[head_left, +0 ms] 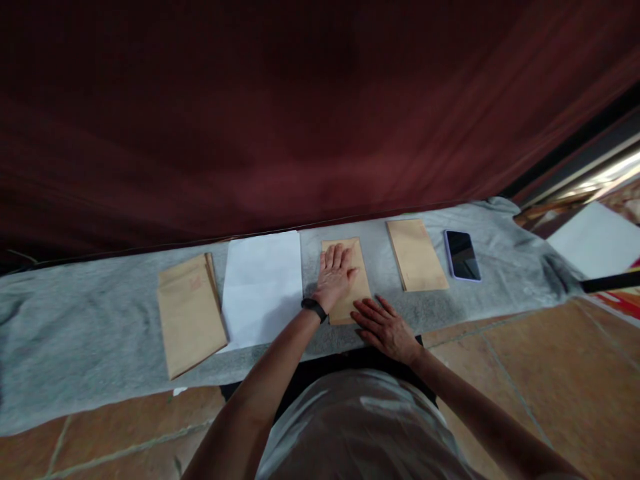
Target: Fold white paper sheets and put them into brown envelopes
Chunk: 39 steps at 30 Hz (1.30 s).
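Note:
A brown paper envelope (350, 293) lies flat before me on a grey cloth. My left hand (336, 272) rests palm down on its upper part, fingers stretched out and a dark band on the wrist. At the envelope's lower right corner is my right hand (387, 330), its fingers extended and their tips touching or just over the edge. Left of the envelope is a stack of white paper sheets (263, 280). Further left sits a pile of brown envelopes (190, 313), slightly fanned, and to the right lies another neat pile of brown envelopes (417, 257).
A phone (463, 255) in a light purple case lies right of the right-hand pile. The grey cloth (100, 320) covers a long narrow surface. Behind it hangs a dark red curtain (300, 120). A white panel (597, 240) stands at far right; tiled floor (565, 360) shows in front.

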Available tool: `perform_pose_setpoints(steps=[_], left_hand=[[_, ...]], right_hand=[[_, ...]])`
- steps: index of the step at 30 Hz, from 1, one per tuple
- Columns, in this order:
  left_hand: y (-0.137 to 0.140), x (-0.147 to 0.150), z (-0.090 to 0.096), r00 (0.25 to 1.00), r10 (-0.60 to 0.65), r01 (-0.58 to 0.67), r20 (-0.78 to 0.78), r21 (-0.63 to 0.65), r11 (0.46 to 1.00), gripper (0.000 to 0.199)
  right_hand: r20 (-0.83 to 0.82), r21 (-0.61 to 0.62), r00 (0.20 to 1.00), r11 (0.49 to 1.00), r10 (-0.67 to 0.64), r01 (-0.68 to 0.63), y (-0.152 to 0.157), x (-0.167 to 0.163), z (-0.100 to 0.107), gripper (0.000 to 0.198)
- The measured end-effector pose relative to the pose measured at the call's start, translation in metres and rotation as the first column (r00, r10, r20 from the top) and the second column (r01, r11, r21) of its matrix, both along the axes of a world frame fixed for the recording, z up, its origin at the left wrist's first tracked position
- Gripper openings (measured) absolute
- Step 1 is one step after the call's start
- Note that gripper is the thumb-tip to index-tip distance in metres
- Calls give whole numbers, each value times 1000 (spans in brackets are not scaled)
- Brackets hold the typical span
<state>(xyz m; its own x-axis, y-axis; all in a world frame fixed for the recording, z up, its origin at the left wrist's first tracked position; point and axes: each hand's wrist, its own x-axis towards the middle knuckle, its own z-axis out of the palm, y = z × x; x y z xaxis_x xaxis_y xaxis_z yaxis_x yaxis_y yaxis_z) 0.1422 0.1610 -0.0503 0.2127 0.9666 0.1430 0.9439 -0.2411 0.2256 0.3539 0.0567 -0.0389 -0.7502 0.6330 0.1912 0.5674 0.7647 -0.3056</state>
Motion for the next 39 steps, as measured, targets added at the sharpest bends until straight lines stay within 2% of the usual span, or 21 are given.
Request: perform_pose_setpoints(steps=[9,16,33,39], left_hand=[[18,7,1,997,-74,75,23,-36,997,58],[14,5,2,987,-162,163,9,-51,985,57],[-59,-7,5,933,-359,359,-34,7,933,53],[-90,-14,6,922,-384,385,-49,-4,923,63]], right_hand=[[11,-25,1000,999,-22,22,0,-1,1,51],[-6,-27,1000,999,-23,23,0,-2,4,50],[-33,-29,999,999,-23,22,-2,-1,1,46],[-43,-8,999,1000,-17,17,-3,1,-2,45]])
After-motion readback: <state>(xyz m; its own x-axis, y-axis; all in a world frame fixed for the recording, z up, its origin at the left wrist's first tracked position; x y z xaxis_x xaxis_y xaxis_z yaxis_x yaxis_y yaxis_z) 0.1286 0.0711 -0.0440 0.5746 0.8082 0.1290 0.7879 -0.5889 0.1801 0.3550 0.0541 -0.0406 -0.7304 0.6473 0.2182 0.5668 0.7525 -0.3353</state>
